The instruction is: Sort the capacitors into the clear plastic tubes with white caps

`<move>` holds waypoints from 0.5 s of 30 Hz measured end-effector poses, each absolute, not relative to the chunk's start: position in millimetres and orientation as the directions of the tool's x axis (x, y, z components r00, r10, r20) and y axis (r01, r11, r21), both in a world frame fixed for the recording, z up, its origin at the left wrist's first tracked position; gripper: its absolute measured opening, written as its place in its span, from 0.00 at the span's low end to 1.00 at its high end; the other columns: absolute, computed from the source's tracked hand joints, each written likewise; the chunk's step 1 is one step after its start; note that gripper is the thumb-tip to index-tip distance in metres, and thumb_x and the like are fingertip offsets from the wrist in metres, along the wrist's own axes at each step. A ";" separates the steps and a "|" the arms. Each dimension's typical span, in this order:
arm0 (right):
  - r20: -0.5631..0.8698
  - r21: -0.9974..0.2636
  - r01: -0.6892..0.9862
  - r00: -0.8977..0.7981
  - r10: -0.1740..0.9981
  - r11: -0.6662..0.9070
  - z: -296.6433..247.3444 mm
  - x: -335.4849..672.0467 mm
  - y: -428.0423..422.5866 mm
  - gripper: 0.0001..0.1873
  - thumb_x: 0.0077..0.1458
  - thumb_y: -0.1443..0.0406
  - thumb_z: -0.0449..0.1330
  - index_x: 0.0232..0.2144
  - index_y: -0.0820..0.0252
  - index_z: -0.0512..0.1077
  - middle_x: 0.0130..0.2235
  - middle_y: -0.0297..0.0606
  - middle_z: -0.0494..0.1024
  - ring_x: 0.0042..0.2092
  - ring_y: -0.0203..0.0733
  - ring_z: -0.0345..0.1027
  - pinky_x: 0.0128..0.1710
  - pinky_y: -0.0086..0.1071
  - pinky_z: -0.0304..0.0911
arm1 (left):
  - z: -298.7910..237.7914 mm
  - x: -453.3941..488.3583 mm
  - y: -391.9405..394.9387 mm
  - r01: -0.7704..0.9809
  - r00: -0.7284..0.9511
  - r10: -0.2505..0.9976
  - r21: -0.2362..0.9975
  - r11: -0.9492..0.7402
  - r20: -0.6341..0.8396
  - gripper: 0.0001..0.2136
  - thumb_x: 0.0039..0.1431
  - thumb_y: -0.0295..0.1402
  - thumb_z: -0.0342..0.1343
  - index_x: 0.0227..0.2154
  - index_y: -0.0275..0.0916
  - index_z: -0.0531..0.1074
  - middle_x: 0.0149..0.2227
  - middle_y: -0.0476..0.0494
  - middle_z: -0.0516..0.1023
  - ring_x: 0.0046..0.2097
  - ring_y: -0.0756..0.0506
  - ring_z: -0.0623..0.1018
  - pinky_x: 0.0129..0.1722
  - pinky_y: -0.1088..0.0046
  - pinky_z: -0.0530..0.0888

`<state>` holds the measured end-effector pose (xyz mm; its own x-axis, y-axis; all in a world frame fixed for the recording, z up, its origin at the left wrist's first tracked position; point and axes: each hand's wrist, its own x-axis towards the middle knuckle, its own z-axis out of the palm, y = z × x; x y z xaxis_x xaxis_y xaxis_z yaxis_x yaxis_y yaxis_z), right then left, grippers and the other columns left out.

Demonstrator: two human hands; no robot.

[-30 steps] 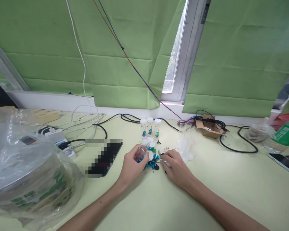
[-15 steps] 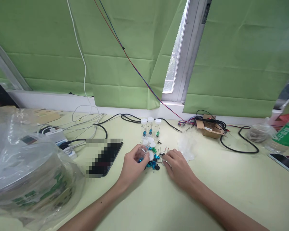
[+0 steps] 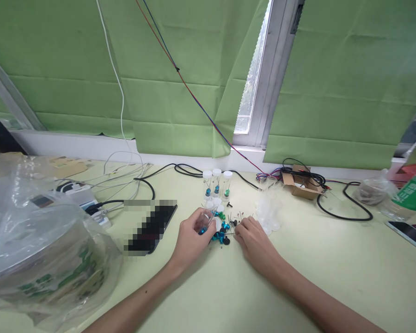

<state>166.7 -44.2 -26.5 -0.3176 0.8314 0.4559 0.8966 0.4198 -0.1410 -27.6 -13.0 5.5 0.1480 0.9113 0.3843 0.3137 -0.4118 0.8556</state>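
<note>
My left hand (image 3: 193, 233) is closed around a small clear plastic vial (image 3: 205, 217), tilted, with a blue piece and thin metal pins in it. My right hand (image 3: 253, 236) rests on the table with fingertips pressed together beside thin metal pins (image 3: 230, 217); whatever lies between the fingers is hidden. Between both hands is a loose pile of blue metallic parts (image 3: 219, 237) and black round knobs (image 3: 226, 241). White caps (image 3: 214, 204) lie just behind the pile. Farther back stand 3 capped vials (image 3: 217, 182), upright, holding blue or green pieces and pins.
Clear empty-looking vials (image 3: 268, 212) lie right of the pile. A phone (image 3: 161, 226) is on the left, near a bagged tub (image 3: 55, 259) and a power strip (image 3: 83, 199). Behind right sit a small cardboard box (image 3: 303, 190) and black cables (image 3: 346, 218).
My right hand's fingers have curled slightly and drawn in at the pins; a shiny bit by its fingertips no longer shows. My left hand holds the vial almost unmoved.
</note>
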 end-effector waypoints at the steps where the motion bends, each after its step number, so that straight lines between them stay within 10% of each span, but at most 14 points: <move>1: 0.458 -0.124 0.899 -0.324 0.828 0.420 -27.8 166.8 -43.4 0.08 0.60 0.75 0.55 0.30 0.61 0.67 0.34 0.43 0.70 0.37 0.47 0.62 0.36 0.39 0.63 | 5.5 -27.4 -13.5 0.316 0.152 0.911 0.854 -0.413 0.384 0.06 0.56 0.37 0.57 0.32 0.40 0.69 0.23 0.54 0.66 0.26 0.51 0.65 0.27 0.77 0.64; 15: 0.488 0.000 0.896 -0.387 0.782 0.444 -33.3 169.8 -38.3 0.10 0.61 0.75 0.53 0.30 0.61 0.68 0.34 0.43 0.71 0.36 0.46 0.64 0.36 0.37 0.64 | 6.9 -25.4 -15.7 0.365 0.198 0.907 0.831 -0.419 0.371 0.05 0.57 0.35 0.55 0.33 0.40 0.69 0.24 0.54 0.66 0.26 0.52 0.66 0.27 0.77 0.63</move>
